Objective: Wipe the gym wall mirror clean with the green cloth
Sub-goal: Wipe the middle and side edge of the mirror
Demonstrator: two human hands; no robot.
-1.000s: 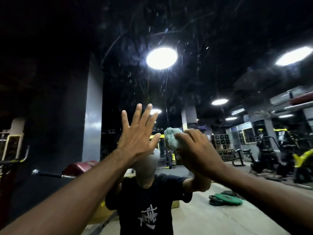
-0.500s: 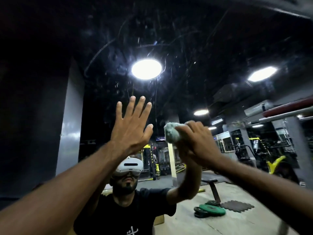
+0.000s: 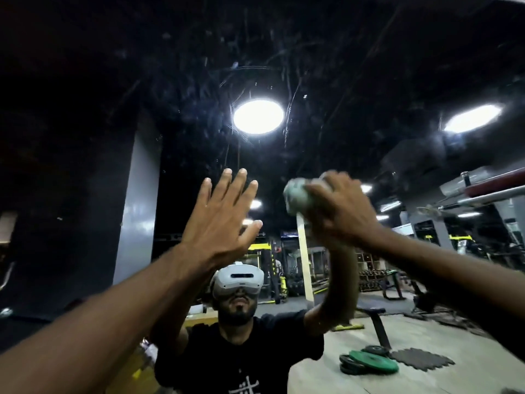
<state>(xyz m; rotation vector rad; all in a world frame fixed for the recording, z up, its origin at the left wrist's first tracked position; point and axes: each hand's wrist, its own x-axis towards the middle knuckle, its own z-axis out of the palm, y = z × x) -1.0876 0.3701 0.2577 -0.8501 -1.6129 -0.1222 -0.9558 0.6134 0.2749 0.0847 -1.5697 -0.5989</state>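
The gym wall mirror (image 3: 312,66) fills the view, its dark glass streaked and speckled with smears. My left hand (image 3: 218,223) is raised flat against the glass with fingers spread and straight. My right hand (image 3: 338,211) grips the bunched pale green cloth (image 3: 295,197) and holds it against the mirror, just right of my left hand. The right hand and cloth are motion-blurred. Most of the cloth is hidden under my fingers.
The mirror reflects a person in a black T-shirt with a white headset (image 3: 238,282), bright round ceiling lights (image 3: 258,116), a grey pillar (image 3: 139,206), weight plates (image 3: 369,362) on the floor, a bench and gym machines at the right.
My right hand has carried the cloth upward on the glass and is now blurred. The view has tilted up a little. My left hand stays flat on the mirror.
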